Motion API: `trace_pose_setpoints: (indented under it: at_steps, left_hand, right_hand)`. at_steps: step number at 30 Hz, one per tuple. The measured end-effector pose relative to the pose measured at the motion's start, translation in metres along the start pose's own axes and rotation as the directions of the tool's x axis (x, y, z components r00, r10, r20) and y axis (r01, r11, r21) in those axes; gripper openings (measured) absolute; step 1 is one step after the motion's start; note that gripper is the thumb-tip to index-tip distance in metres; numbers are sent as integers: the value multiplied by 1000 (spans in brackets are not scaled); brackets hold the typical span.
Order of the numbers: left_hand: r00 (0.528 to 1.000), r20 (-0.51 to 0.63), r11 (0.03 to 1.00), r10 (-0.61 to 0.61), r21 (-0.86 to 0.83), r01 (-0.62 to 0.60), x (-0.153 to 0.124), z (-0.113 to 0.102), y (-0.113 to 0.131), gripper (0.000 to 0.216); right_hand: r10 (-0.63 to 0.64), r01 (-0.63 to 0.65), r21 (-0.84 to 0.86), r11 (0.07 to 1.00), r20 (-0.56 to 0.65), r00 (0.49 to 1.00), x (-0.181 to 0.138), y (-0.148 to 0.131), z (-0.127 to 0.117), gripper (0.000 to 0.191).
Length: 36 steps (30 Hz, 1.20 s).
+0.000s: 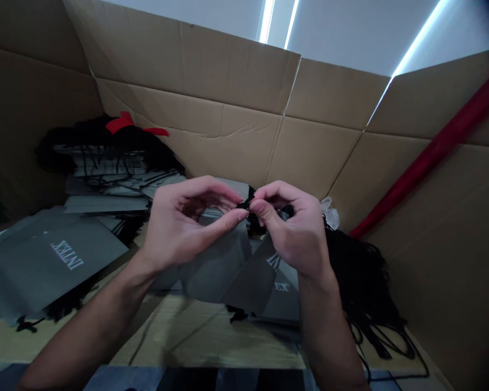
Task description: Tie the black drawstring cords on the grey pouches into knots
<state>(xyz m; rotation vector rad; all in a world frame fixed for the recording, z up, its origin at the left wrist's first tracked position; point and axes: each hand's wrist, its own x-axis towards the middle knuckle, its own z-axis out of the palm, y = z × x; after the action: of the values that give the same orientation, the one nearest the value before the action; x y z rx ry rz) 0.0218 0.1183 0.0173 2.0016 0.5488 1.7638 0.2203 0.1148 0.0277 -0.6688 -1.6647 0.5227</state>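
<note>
Our left hand (183, 222) is curled, thumb and forefinger pinched together on a thin black cord (249, 207). Our right hand (293, 233) faces it, and its thumb and forefinger nip the same cord from the other side. The cord sits right between the two sets of fingertips, so neither hand is nearer. Only a short dark stretch shows, running roughly across from one pinch to the other, with more of it dropping behind the right thumb.

Just under the hands hangs a dark grey folded paper bag with white lettering (244, 271). Its top is up at the cord and its body spreads down below them, over the pale wooden tabletop (212, 336). To our right, near the wrist, lies a loose heap of black cords (362, 282). To our left a flat grey printed bag (65, 255) rests on the table. Beyond it is a stack of grey bags with black handles (106, 168), topped by a red ribbon (124, 122). Brown cardboard walls (228, 87) close in the far side.
</note>
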Motion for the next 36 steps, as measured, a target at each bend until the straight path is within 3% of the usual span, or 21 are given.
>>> trace_pose_setpoints:
  at_steps: [3, 6, 9, 14, 23, 29, 33, 36]
  left_hand:
    - [998, 47, 991, 49, 126, -54, -1, 0, -3, 26]
    - [967, 91, 903, 237, 346, -254, -3, 0, -7, 13]
    - [926, 123, 822, 358, 429, -375, -5, 2, -8, 12]
    - [932, 93, 846, 349, 397, -357, -7, 6, -7, 11]
    - [974, 55, 918, 220, 326, -226, -9, 5, -6, 1]
    - [991, 42, 909, 131, 393, -137, -8, 0, -3, 7]
    - [987, 69, 889, 142, 430, -158, -4, -2, 0, 5]
    - [980, 104, 879, 169, 434, -197, -3, -2, 0, 4]
  right_hand:
    - [-49, 48, -82, 995, -16, 999, -3, 1, 1, 16]
    - [-118, 112, -162, 980, -24, 993, -5, 1, 1, 16]
    - [-178, 172, -181, 968, -13, 984, -5, 3, 3, 16]
    - [-179, 175, -107, 979, -36, 983, -4, 6, 7, 18]
    - [-115, 113, -29, 993, -83, 990, -5, 7, 14, 21]
    - [-14, 13, 19, 1000, 38, 999, -2, 0, -3, 20]
    - [0, -2, -31, 1000, -45, 999, -3, -5, -8, 20]
    - [10, -11, -79, 997, -14, 1000, -5, -6, -4, 11]
